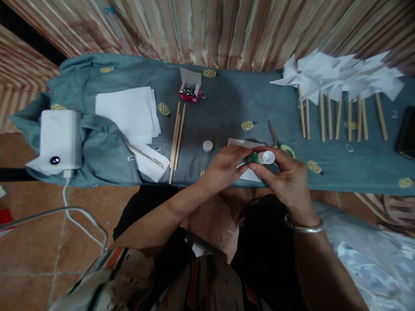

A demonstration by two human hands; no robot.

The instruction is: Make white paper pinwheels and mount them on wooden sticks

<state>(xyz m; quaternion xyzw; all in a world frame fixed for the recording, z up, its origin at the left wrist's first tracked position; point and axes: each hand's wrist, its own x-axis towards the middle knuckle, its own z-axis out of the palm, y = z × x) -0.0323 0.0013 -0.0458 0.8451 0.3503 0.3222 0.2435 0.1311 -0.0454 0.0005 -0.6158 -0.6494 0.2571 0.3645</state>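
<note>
A green and white glue stick is held sideways between my two hands, its white end facing right. My right hand has its thumb and fingers closed round it. The fingers of my left hand are pressed together at the tube's left end. Under both hands lies a sheet of white paper, partly hidden. A round white cap rests left of my left hand. Scissors with green handles lie just beyond my right hand.
On the blue-green cloth are thin wooden sticks, an open red box of small metal pieces, stacked white paper, a pen and a white power bank. Several white paper pinwheels lie at the far right.
</note>
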